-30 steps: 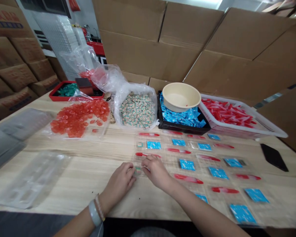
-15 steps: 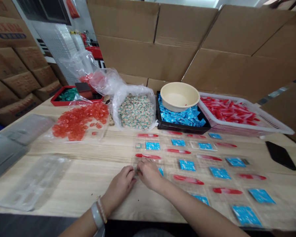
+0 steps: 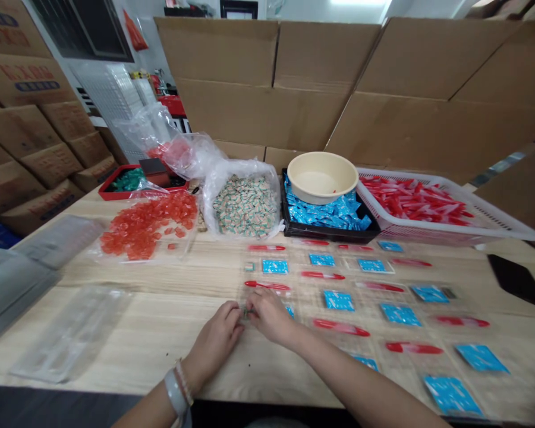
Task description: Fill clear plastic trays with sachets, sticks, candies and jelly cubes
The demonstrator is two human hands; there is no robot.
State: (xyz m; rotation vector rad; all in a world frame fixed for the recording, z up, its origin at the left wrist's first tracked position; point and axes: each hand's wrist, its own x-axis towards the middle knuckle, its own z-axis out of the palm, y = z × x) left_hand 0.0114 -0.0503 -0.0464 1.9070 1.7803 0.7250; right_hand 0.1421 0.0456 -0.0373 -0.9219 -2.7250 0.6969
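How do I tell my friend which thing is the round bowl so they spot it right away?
Find the big cardboard wall behind the wooden table. In front of it, between a clear plastic bag and a white basket, is a black tray of blue packets. The bowl sits on top: round, cream-coloured, the only bowl there.

The hands have drawn closer together, exposing a blue packet.

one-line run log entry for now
left hand: at small piece, grip unclear | right hand: same piece, grip unclear | nearby: blue packet partly hidden, red tube beyond hands
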